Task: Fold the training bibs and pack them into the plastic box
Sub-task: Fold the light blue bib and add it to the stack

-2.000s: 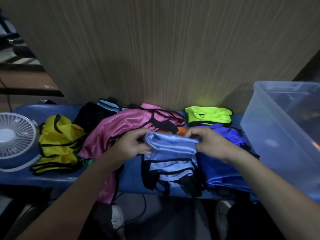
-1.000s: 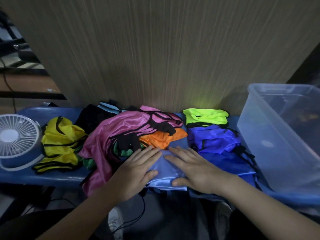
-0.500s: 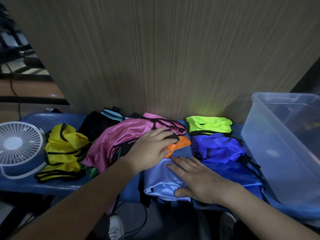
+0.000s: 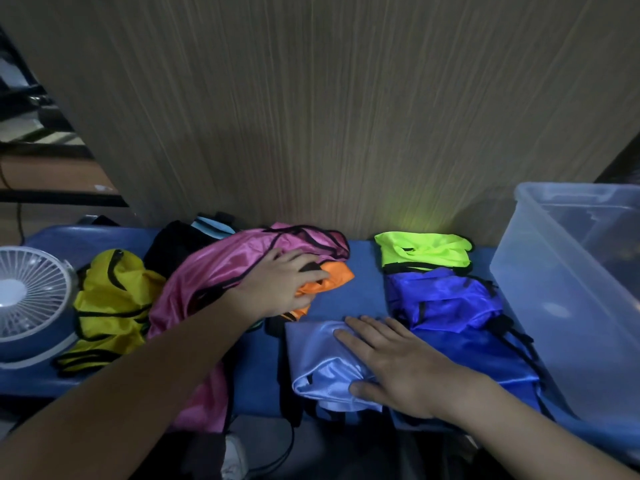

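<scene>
A folded light blue bib lies at the front edge of the blue bench. My right hand rests flat on it, fingers spread. My left hand reaches into the pile and closes on an orange bib that pokes out beneath a pink bib. Folded neon green and royal blue bibs lie to the right. The clear plastic box stands at the far right.
A yellow bib and dark bibs lie left of the pink one. A small white fan stands at the bench's left end. A wooden panel rises right behind the bench. Cables and a shoe show on the floor below.
Both hands laid the light blue bib down and pressed it flat. My left hand then left it and went up into the pile, onto the orange bib. My right hand stayed.
</scene>
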